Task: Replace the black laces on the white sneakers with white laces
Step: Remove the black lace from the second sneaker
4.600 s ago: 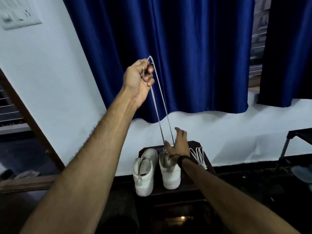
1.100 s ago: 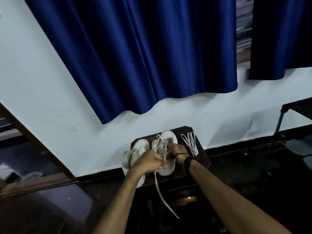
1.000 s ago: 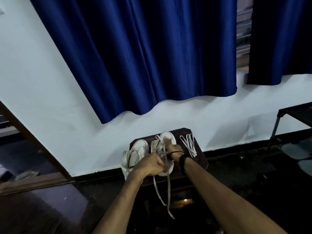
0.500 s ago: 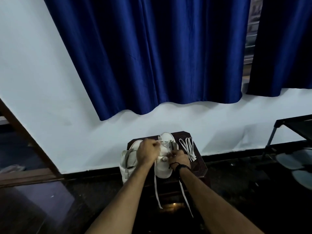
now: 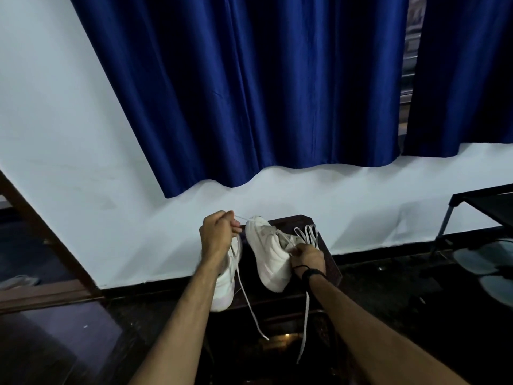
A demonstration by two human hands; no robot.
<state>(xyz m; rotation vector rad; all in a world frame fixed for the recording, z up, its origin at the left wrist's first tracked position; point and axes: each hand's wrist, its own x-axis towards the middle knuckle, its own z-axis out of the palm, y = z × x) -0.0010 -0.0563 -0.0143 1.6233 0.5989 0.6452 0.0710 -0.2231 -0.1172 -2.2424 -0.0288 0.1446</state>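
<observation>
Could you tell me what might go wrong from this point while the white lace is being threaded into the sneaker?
1. The left hand pinches one white lace and pulls; its other end dangles free below the right hand, so the two ends could come out uneven.
2. The right sneaker is tilted in the right hand's grip; a hard pull might twist it loose.
3. The spare white lace lies at the dark stool's edge and could be knocked off.

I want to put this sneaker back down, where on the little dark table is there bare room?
Little is free. The dark table shows a bare strip at its right edge, beyond the spare white laces, and a narrow gap between the two sneakers. The left half is crowded: both hands and hanging lace ends.
</observation>
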